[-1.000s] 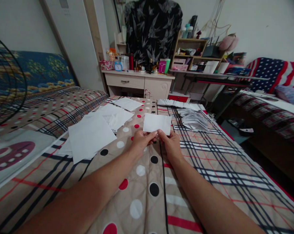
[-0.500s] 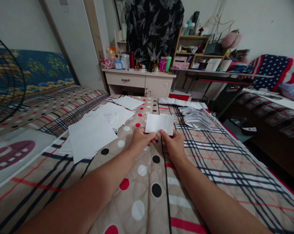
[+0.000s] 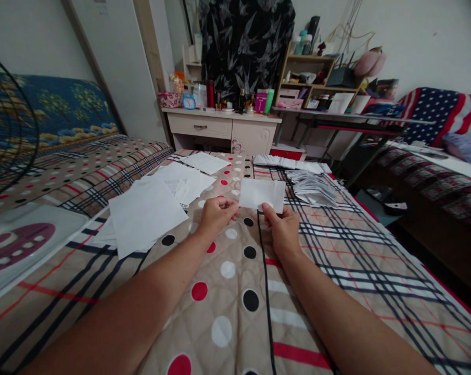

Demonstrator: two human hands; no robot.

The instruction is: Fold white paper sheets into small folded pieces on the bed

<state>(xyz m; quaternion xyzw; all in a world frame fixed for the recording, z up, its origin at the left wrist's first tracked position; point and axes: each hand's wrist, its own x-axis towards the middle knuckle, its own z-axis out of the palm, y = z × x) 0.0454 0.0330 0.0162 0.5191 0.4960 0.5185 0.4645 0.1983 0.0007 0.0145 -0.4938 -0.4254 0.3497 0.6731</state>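
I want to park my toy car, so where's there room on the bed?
Between the left arm and right arm the bedspread is bare, and to the right of the right arm too, up to the folded papers. Loose sheets crowd the left side.

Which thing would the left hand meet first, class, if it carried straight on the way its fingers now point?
The left hand would probably meet the small white paper pinched in the right hand; its edge looks just ahead of the fingertips, though depth is unclear here.

two hands, one held paper, one blue clock, two white bins
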